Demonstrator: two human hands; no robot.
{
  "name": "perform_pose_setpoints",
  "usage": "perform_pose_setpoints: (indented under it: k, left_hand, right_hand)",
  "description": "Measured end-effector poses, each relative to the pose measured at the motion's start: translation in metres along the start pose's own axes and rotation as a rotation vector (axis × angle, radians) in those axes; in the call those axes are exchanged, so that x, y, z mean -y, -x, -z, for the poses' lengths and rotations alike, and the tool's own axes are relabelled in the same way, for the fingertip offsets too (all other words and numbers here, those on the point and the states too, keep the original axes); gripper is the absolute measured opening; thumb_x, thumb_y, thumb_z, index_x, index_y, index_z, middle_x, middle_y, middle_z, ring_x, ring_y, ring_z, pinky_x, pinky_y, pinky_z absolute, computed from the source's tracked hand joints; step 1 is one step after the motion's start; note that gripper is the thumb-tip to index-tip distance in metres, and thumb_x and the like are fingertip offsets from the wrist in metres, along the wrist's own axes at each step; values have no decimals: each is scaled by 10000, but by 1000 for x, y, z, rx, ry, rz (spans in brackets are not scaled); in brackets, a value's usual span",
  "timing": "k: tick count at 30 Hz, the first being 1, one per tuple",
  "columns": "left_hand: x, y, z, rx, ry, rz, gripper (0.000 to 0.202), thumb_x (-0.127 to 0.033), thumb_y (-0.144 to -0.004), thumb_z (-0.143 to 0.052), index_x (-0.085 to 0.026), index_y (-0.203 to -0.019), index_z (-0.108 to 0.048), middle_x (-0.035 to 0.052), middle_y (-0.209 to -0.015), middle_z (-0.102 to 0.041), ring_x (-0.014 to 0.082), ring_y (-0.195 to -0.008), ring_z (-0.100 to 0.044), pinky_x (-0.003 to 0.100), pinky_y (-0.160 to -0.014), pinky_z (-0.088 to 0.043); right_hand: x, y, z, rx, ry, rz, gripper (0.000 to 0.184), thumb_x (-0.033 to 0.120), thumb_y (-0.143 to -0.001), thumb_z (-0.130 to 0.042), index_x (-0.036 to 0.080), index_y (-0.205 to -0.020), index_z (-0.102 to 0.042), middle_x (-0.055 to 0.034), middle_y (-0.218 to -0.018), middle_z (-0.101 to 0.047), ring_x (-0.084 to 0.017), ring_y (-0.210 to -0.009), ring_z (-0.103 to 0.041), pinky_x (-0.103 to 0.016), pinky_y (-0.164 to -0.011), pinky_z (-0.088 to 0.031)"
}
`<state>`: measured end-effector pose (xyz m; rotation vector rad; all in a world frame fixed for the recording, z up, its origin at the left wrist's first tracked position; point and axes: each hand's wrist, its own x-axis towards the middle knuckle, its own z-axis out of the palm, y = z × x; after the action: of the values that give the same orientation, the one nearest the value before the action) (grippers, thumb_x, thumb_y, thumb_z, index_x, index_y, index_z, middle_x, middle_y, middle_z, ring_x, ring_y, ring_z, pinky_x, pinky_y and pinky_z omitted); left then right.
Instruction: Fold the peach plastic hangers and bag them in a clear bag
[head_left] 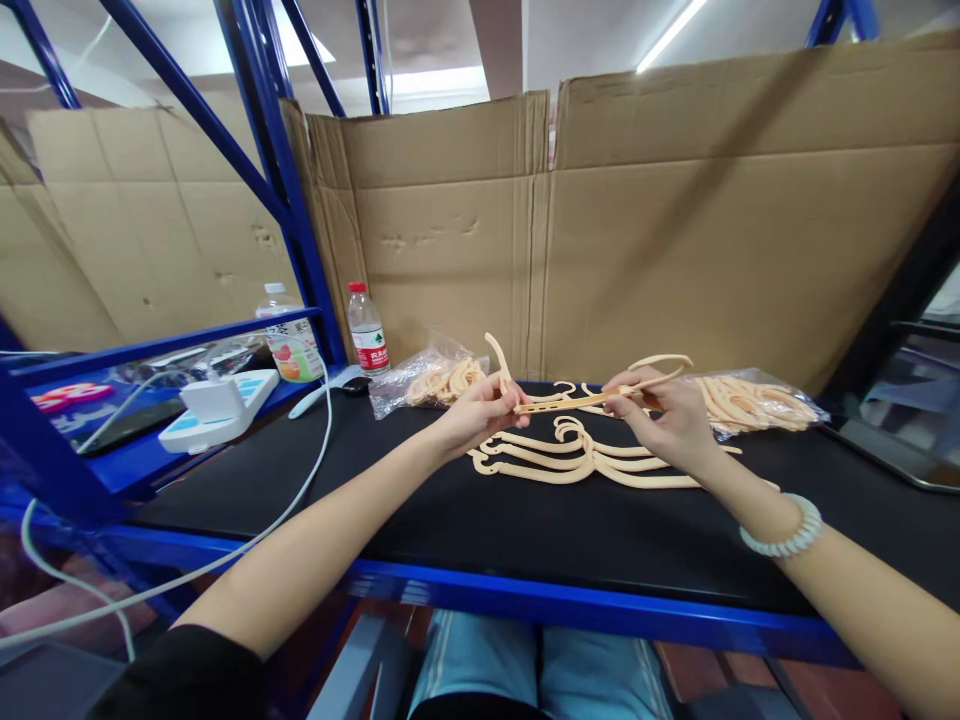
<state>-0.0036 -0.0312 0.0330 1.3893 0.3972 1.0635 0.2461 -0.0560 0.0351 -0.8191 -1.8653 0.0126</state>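
Note:
My left hand [480, 412] pinches the left end of a cream plastic hanger piece, a straight slotted bar [566, 404], between thumb and fingers. A curved cream piece [496, 354] sticks up above that hand; how it joins the bar is hidden by my fingers. My right hand [670, 418] is closed on the bar's right end, where a curved hanger arm [664, 362] rises over the fingers. Below, several cream hangers [544, 473] lie overlapped on the black table, hooks pointing away. More hanger parts [568, 388] lie behind the held bar, partly covered.
On the black tabletop [480, 540], clear bags of cream parts stand left [442, 375] and right [754, 400]. A red-capped water bottle [367, 330] is at the back left. A white cable [319, 455] crosses the left side. Cardboard [712, 230] walls the back.

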Motion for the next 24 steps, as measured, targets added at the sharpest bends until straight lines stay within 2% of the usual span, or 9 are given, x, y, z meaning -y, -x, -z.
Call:
perform_pose_setpoints:
  k: [12, 17, 21, 24]
  left_hand:
    - [8, -1, -1, -70, 0, -94, 351, -290, -661, -790, -146, -710, -474, 13, -718, -598, 101, -566, -564, 241, -565, -426]
    - [16, -2, -3, -191, -14, -149, 325, -260, -681, -770, -145, -715, -469, 10, -709, -611, 93, -540, -571, 235, -549, -441]
    - [18, -2, -8, -301, 2, -162, 256, -206, -691, -760, -124, -721, -519, 29, -721, -639, 96, -591, -601, 249, -635, -501]
    - [17, -3, -10, -345, 56, -141, 266, -154, -670, -770, -121, -693, -507, 32, -737, -651, 107, -655, -638, 247, -702, -528]
  right_hand:
    - [7, 4, -4, -94, 51, 105, 79, 282, -787, -610, 237, -747, -660, -53, -757, -702, -203, -648, -645, -341, -623, -513]
    - [11, 5, -7, -75, 28, 39, 105, 290, -808, -589, 232, -727, -623, -46, -730, -676, -195, -637, -631, -341, -618, -521]
    - [10, 5, -12, -105, -160, -89, 90, 297, -827, -588, 209, -811, -595, -43, -757, -635, -166, -620, -622, -315, -592, -537]
    - [10, 4, -14, -127, -298, -198, 132, 320, -818, -612, 196, -842, -571, -20, -686, -604, -151, -590, -613, -291, -559, -541]
